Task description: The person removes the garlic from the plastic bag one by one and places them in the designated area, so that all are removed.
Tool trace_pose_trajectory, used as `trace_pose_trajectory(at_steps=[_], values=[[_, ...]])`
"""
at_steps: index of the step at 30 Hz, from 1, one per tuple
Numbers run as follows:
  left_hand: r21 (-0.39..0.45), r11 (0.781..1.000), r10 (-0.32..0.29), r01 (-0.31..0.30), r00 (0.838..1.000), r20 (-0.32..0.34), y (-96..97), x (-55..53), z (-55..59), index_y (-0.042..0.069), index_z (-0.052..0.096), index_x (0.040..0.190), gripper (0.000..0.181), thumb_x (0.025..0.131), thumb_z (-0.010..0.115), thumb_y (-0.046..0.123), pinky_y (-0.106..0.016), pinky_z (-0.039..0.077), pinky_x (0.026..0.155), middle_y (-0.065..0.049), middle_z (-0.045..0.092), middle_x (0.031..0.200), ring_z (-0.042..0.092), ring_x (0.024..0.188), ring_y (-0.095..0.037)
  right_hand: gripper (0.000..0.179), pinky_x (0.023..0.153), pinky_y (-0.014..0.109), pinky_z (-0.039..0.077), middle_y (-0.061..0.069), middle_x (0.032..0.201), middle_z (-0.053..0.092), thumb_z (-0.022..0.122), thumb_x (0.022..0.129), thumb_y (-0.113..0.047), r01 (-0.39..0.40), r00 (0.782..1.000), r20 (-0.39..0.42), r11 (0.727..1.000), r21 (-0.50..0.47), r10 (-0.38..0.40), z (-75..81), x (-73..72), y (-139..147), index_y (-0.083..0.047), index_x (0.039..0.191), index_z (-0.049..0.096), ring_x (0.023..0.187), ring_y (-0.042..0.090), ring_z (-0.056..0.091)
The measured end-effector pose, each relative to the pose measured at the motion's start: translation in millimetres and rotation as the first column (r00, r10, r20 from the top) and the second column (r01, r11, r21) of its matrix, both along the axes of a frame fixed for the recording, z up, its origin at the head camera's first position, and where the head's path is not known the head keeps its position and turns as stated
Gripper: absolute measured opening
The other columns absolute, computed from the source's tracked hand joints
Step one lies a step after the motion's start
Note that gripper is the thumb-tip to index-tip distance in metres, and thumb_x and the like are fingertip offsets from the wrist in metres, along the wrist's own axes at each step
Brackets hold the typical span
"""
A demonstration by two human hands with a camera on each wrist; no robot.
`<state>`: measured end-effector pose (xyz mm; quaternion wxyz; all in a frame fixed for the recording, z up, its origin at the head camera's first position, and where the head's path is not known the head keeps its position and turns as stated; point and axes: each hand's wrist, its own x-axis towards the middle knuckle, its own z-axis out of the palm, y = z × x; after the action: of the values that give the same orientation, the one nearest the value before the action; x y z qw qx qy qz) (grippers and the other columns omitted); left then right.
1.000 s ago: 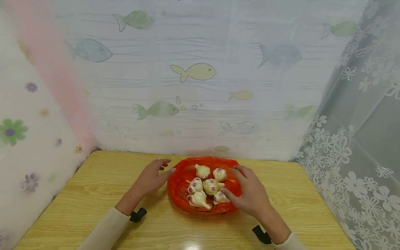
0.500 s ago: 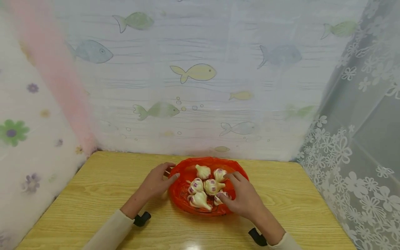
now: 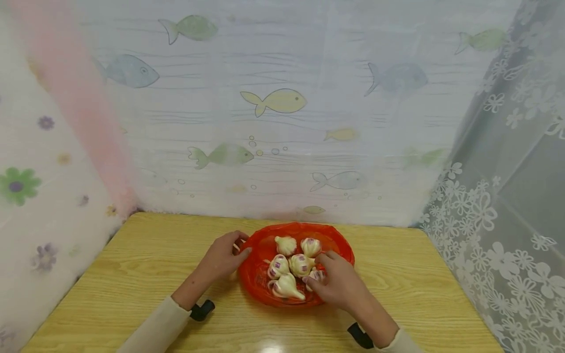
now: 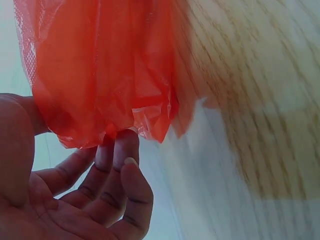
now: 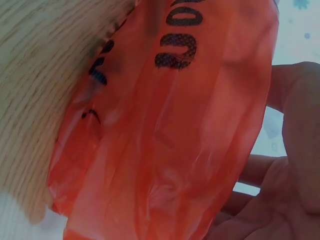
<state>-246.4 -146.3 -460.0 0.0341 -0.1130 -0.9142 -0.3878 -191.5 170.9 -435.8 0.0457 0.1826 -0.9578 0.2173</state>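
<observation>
A red plastic bag [image 3: 260, 291], opened out into an oval bowl shape, sits on the table with several garlic bulbs in it. My left hand [image 3: 222, 255] holds the bag's left rim, thumb over the edge and fingers against the outer side, as the left wrist view shows. Over the right rim reaches my right hand [image 3: 337, 279], its thumb and fingers around the garlic bulb [image 3: 315, 278] at the lower right, which they partly hide. Beside that bulb lie a purple-streaked garlic bulb [image 3: 301, 265] and a pale one [image 3: 287, 287]. In the right wrist view the bag's black-printed side [image 5: 175, 125] hides the fingertips.
The wooden table [image 3: 167, 264] ends at the back against a fish-print curtain [image 3: 282, 162]. Sheer flowered curtains [image 3: 481, 211] hang at the right side. A black wrist mount [image 3: 203, 310] shows under the left wrist and another [image 3: 360, 336] under the right.
My right hand has moved left and down into the bag, closing on the lower right garlic bulb. My left hand has come right onto the rim. Some garlic bulbs have shifted slightly.
</observation>
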Motion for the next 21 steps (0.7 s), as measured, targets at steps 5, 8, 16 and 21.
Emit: trace_pose_trajectory(at_steps=[5,8,16,21], values=[[-0.003,1.000,-0.008,0.008,1.000,-0.019,-0.6,1.3,-0.1,0.008,0.071,0.119,0.023,0.097,0.076,0.015,-0.031,0.060,0.076,-0.001,0.069,0.102,0.063,0.084,-0.014,0.044,0.065,0.028,0.051,0.007,0.105,0.068,0.086,0.087,-0.037,0.014,0.999,0.042,1.000,0.028,-0.015,-1.3,1.1,-2,-0.006,0.115,0.072,0.072,0.011,0.051],[-0.008,1.000,-0.014,0.014,0.999,-0.034,-1.3,0.7,-0.5,0.008,0.072,0.116,0.019,0.097,0.075,0.011,-0.031,0.060,0.075,-0.001,0.070,0.101,0.063,0.083,-0.013,0.042,0.067,0.032,0.052,0.004,0.100,0.068,0.087,0.087,-0.036,0.003,0.998,0.062,1.000,0.029,-0.004,-2.4,1.4,-1,-0.006,0.113,0.073,0.075,0.013,0.053],[-0.022,0.999,-0.027,0.026,0.998,-0.051,-2.6,-1.4,0.2,0.008,0.073,0.111,0.014,0.097,0.073,0.008,-0.031,0.059,0.075,-0.002,0.070,0.101,0.062,0.083,-0.013,0.038,0.071,0.035,0.052,0.000,0.093,0.068,0.087,0.086,-0.033,-0.057,0.994,0.099,0.998,0.026,0.054,-8.9,-2.2,-1,-0.008,0.110,0.072,0.080,0.015,0.056],[-0.032,0.999,-0.034,0.032,0.998,-0.052,-2.1,-2.0,0.6,0.008,0.073,0.112,0.015,0.097,0.073,0.007,-0.030,0.058,0.075,-0.002,0.070,0.101,0.062,0.082,-0.013,0.038,0.065,0.029,0.049,-0.003,0.088,0.067,0.088,0.085,-0.033,-0.087,0.993,0.083,0.996,0.025,0.085,-12.9,-3.9,-1,-0.009,0.109,0.071,0.074,0.011,0.055]])
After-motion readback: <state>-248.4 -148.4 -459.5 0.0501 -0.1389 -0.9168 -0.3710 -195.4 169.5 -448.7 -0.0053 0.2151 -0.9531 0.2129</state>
